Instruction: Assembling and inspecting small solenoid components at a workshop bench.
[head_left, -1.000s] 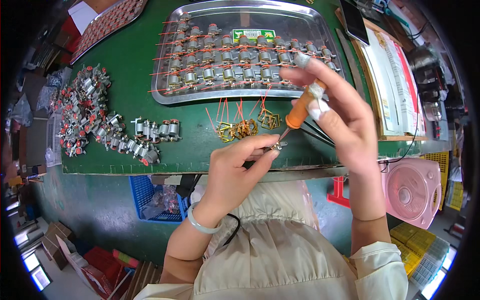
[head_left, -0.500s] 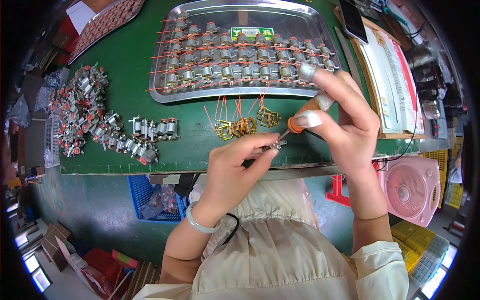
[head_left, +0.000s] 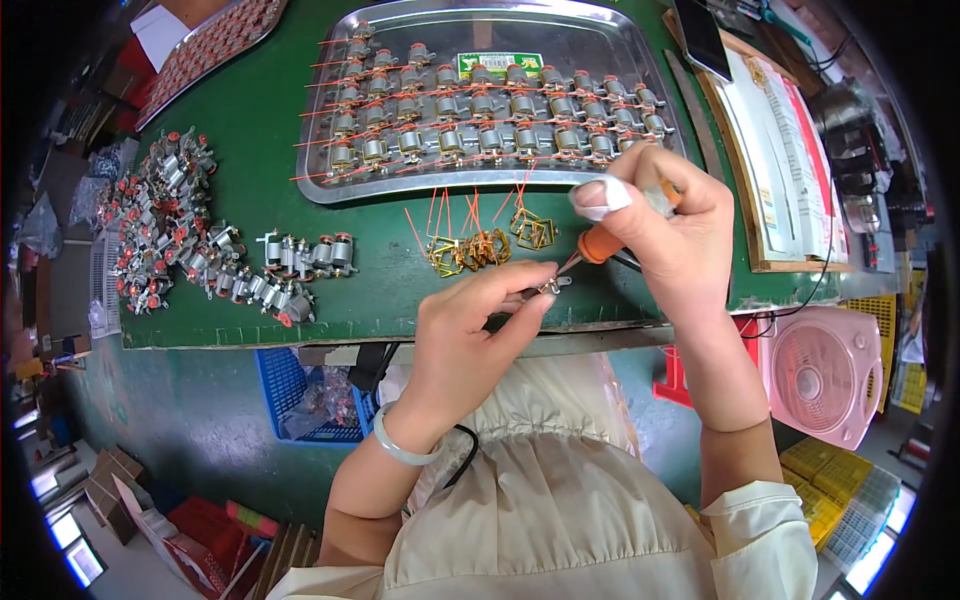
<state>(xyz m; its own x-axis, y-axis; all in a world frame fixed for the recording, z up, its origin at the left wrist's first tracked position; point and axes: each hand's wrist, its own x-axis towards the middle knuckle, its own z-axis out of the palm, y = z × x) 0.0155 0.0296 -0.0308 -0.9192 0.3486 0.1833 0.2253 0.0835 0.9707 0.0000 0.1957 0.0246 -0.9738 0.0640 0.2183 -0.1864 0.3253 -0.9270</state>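
Observation:
My left hand [head_left: 462, 335] is closed in a pinch on a small silver metal part [head_left: 551, 287] near the table's front edge. Most of that part is hidden by the fingers. My right hand [head_left: 680, 245], with white wrapping on its thumb, grips an orange-handled screwdriver [head_left: 600, 243]. The screwdriver slants down to the left, its thin tip at the part by my left fingertips. Just beyond my left hand lie several brass-coloured square frames [head_left: 468, 253] with red wires. Another small group of brass frames [head_left: 533, 230] sits right of them.
A metal tray [head_left: 420, 188] holds rows of silver cylindrical parts with red wires. A heap of similar parts [head_left: 165, 220] covers the table's left side. At the right lie a board with papers [head_left: 770, 170] and a phone [head_left: 702, 40]. A pink fan [head_left: 815, 380] stands below right.
My right hand has curled its fingers in around the screwdriver handle and shifted slightly left. The handle now leans lower. My left hand stays nearly in place, still pinching the part.

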